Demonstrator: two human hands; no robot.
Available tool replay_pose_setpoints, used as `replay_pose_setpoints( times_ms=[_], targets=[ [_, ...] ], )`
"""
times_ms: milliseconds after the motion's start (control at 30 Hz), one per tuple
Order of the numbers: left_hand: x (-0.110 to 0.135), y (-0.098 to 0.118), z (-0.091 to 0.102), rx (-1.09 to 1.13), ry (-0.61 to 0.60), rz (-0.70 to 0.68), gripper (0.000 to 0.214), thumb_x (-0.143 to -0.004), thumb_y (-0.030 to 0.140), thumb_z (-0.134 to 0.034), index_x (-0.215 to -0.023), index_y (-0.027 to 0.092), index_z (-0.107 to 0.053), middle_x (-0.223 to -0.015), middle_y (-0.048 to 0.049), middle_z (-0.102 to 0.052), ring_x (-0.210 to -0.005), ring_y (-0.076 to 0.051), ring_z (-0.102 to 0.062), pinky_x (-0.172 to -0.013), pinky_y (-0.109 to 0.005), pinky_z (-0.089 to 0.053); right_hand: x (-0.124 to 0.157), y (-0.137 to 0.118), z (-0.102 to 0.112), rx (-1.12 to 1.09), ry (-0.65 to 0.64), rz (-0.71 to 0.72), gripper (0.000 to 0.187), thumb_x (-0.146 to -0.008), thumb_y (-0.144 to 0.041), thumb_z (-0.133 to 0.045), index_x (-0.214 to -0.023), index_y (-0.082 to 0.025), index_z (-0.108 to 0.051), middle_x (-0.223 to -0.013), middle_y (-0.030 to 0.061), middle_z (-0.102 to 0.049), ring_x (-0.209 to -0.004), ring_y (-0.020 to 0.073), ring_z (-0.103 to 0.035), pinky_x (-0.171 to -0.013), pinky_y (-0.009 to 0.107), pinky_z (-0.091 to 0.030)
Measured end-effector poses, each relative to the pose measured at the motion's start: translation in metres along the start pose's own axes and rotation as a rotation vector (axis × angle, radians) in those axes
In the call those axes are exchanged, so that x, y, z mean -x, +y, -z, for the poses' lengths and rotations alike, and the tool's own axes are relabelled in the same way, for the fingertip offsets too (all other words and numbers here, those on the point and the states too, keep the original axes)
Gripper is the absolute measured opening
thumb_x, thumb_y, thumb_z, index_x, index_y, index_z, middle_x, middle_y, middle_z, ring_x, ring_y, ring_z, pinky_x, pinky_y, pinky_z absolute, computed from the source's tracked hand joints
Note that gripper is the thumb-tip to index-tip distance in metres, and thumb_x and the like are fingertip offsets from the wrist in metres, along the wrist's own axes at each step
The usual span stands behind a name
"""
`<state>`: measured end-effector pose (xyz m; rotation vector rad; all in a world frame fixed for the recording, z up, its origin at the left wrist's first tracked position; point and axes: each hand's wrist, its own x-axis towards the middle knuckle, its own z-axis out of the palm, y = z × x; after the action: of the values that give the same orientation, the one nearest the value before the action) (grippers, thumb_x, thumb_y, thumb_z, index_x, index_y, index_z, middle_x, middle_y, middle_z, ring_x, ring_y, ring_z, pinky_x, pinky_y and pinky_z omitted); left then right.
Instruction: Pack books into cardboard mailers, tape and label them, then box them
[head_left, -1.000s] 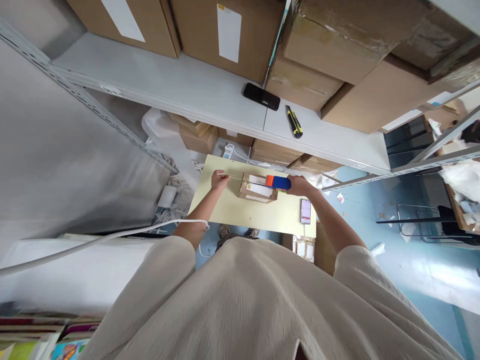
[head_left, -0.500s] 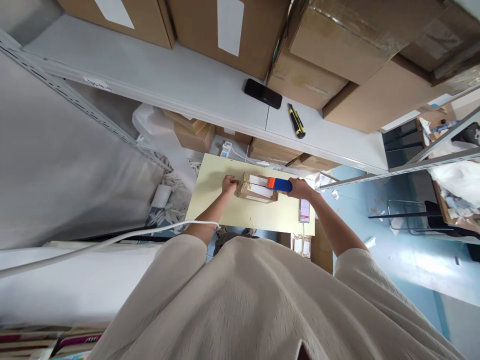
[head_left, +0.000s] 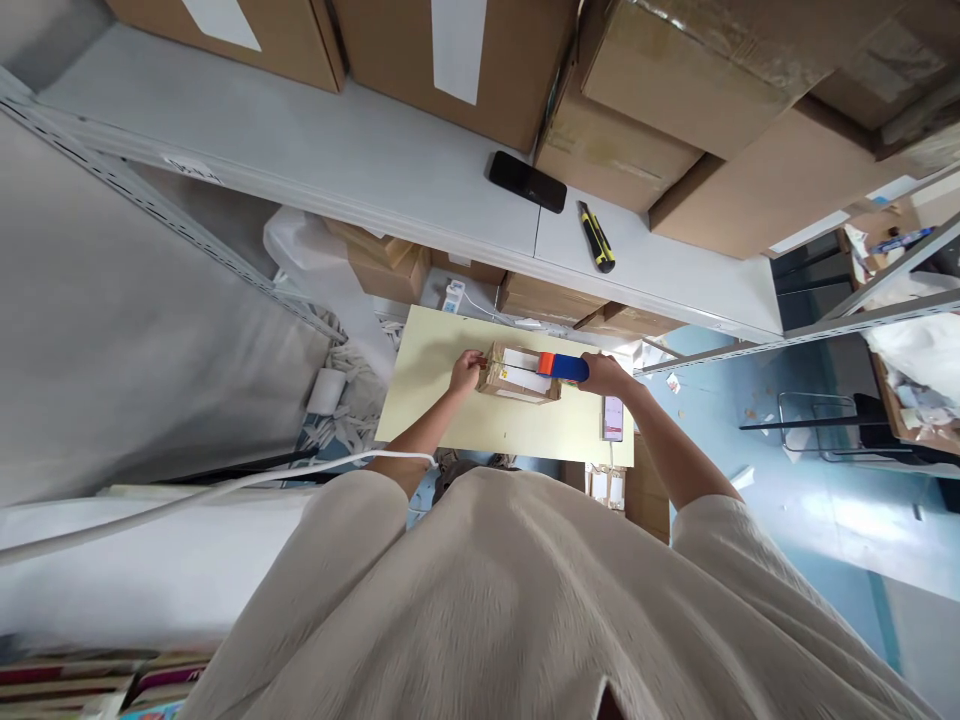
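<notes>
A small cardboard box (head_left: 517, 378) with white labels on top lies on a pale yellow table (head_left: 450, 420). My left hand (head_left: 466, 372) presses against the box's left end, fingers curled on it. My right hand (head_left: 604, 374) grips a blue and orange tape dispenser (head_left: 562, 365) that rests on the box's right top.
A phone with a lit screen (head_left: 613, 417) lies on the table's right edge. Above, a grey shelf (head_left: 337, 170) carries a black phone (head_left: 526, 182), a yellow utility knife (head_left: 597, 238) and large cartons (head_left: 465, 60). More boxes sit under the shelf. A white cable (head_left: 187, 492) runs at left.
My left hand moved right from the bare table to the box's left end. The tape dispenser stays on the box's right top.
</notes>
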<state>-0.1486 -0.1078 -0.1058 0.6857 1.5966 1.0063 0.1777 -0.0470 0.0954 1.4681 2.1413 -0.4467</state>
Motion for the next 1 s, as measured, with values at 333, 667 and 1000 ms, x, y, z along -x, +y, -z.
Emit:
replay_pose_setpoints(
  times_ms=[333, 667, 1000],
  targets=[
    [0.017, 0.049, 0.002, -0.750, -0.304, -0.726, 0.061, -0.100, 0.032, -0.067, -0.159, 0.019, -0.066, -0.175, -0.0145, -0.058, -0.165, -0.032, -0.051, -0.141, -0.049, -0.038, 0.002, -0.002, -0.002, -0.042, 0.022, -0.014, 0.039, -0.089, -0.026, -0.081, -0.124, -0.022, -0.065, -0.124, 0.0144, -0.081, -0.111, 0.0329, -0.076, -0.095, 0.037, -0.051],
    [0.022, 0.039, -0.008, -1.215, -0.543, -0.763, 0.113, -0.107, 0.071, -0.058, -0.188, 0.009, -0.010, -0.194, -0.0219, -0.013, -0.182, -0.040, -0.010, -0.148, -0.057, -0.007, 0.003, 0.003, -0.006, -0.052, -0.001, 0.046, 0.040, -0.089, -0.027, -0.079, -0.125, -0.022, -0.064, -0.122, 0.0140, -0.083, -0.110, 0.0336, -0.078, -0.098, 0.038, -0.051],
    [0.025, 0.047, -0.006, -1.323, -0.550, -0.616, 0.115, -0.107, 0.072, -0.057, -0.189, 0.010, -0.003, -0.195, -0.0218, -0.005, -0.182, -0.039, -0.006, -0.147, -0.061, -0.001, 0.022, 0.012, 0.002, -0.109, -0.020, 0.100, 0.040, -0.090, -0.036, -0.080, -0.125, -0.024, -0.064, -0.115, 0.0127, -0.084, -0.110, 0.0349, -0.078, -0.094, 0.038, -0.052]
  ],
)
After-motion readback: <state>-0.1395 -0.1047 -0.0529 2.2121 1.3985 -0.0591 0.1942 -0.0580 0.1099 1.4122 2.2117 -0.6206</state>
